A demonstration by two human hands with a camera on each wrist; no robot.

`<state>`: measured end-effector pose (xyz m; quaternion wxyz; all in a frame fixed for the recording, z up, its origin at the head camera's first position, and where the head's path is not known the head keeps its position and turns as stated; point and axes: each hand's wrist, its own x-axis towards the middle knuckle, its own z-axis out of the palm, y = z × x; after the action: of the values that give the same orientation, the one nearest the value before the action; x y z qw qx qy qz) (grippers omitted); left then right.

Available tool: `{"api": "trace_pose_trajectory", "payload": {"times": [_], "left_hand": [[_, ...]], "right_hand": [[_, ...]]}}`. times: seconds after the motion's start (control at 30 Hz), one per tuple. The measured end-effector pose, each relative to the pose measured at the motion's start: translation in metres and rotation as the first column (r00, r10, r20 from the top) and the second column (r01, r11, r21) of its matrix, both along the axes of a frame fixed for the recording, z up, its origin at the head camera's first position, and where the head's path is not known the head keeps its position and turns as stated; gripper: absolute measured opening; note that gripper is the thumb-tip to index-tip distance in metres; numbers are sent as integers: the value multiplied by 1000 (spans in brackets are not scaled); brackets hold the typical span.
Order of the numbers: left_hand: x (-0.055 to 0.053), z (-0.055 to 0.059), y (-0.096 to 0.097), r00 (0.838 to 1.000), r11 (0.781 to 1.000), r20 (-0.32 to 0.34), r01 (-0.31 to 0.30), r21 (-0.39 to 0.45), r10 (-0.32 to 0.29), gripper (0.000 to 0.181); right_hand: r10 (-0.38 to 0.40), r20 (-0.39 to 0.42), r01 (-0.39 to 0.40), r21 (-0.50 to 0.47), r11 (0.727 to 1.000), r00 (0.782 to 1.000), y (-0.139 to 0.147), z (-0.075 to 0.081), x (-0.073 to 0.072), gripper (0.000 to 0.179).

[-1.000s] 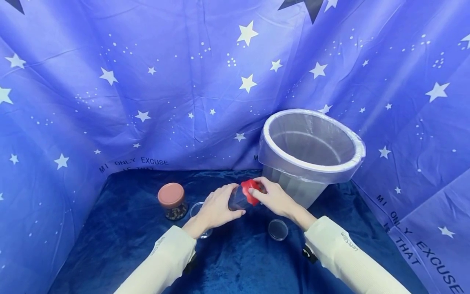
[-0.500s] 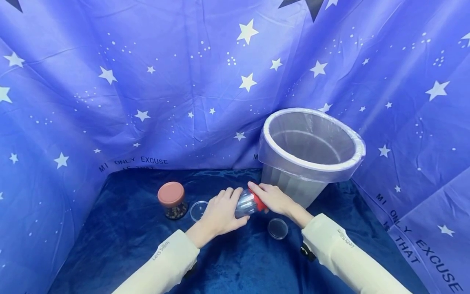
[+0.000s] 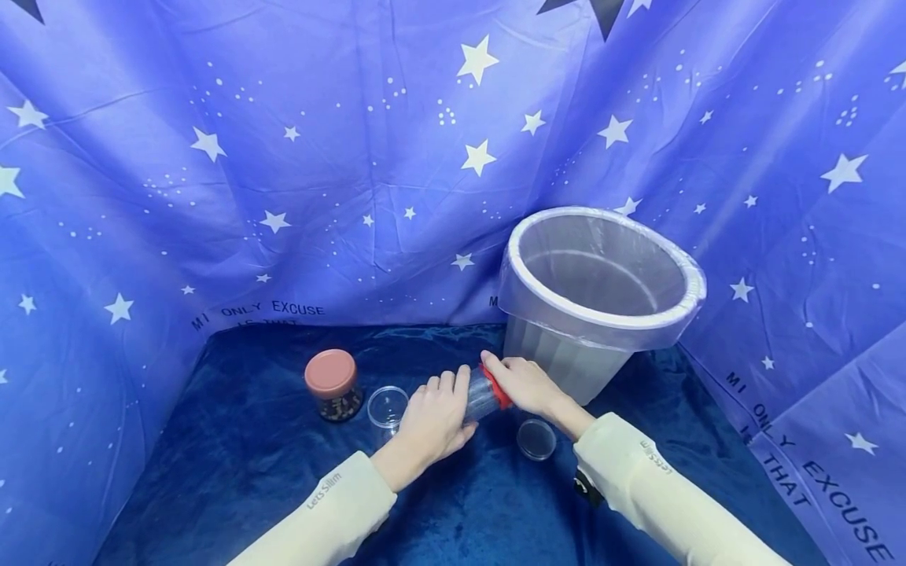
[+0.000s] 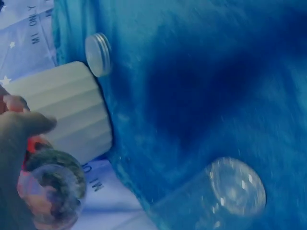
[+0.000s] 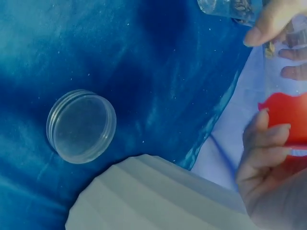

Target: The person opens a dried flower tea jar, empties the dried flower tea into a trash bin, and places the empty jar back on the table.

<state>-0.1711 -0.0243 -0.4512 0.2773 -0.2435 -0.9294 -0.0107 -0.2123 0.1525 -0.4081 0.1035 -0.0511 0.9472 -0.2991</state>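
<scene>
My left hand [image 3: 433, 417] grips a clear container [image 3: 481, 395], tilted and held above the cloth. Its red, wavy-edged top [image 5: 287, 117] is in the grasp of my right hand [image 3: 527, 385], the fingers bent over it in the right wrist view. Through the container's clear end [image 4: 55, 191], something dark and mottled shows in the left wrist view. Beside my left hand stands an open clear jar [image 3: 387, 407]. Below my right hand a round clear lid [image 3: 535, 440] lies on the cloth.
A jar with a pink lid [image 3: 330, 373] and dark, mottled contents stands at the left. Behind my right hand stands a pale bin [image 3: 566, 362] lined with a clear bag. Blue velvet cloth [image 3: 248, 440] covers the table; starry curtains [image 3: 340, 141] hang around it.
The container has swung so its red end points right and lower. My right hand has shifted to grip over the top, and my left hand has slid slightly right, uncovering the open jar.
</scene>
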Motion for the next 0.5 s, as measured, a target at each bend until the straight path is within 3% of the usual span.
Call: {"api": "trace_pose_trajectory", "payload": {"times": [0.1, 0.23, 0.4, 0.5], "left_hand": [[-2, -2, 2, 999, 998, 37, -8, 69, 5, 81], [-5, -2, 1, 990, 989, 137, 15, 149, -36, 78], [-7, -2, -2, 953, 971, 283, 40, 236, -108, 74], [-8, -1, -2, 937, 953, 317, 47, 299, -146, 72]], "right_hand": [[-21, -108, 27, 54, 998, 994, -5, 1, 0, 56], [-39, -216, 56, 72, 996, 976, -10, -1, 2, 49], [-34, -325, 58, 66, 996, 945, -13, -3, 5, 42], [-32, -376, 55, 51, 997, 926, -12, -3, 8, 39]]}}
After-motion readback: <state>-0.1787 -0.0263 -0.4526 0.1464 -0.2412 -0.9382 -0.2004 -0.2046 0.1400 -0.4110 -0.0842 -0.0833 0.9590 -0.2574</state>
